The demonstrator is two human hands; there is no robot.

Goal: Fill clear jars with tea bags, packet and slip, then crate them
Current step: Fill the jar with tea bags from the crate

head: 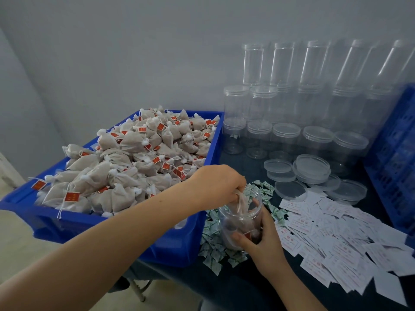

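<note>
A clear open jar [235, 223] stands on the dark table among small green-and-white packets [213, 254]. It holds several tea bags. My right hand [262, 239] grips the jar from the right side. My left hand [217, 182] is over the jar mouth and pinches a beige tea bag [241, 204] that hangs into the jar. A blue bin [184, 248] on the left is heaped with beige tea bags [125, 167] bearing red tags. White paper slips [336, 239] lie scattered to the right of the jar.
Stacked empty clear jars [292, 97] line the back wall, with loose clear lids [312, 169] in front of them. A blue lattice crate [395, 162] stands at the right edge. The table's front edge runs below my arms.
</note>
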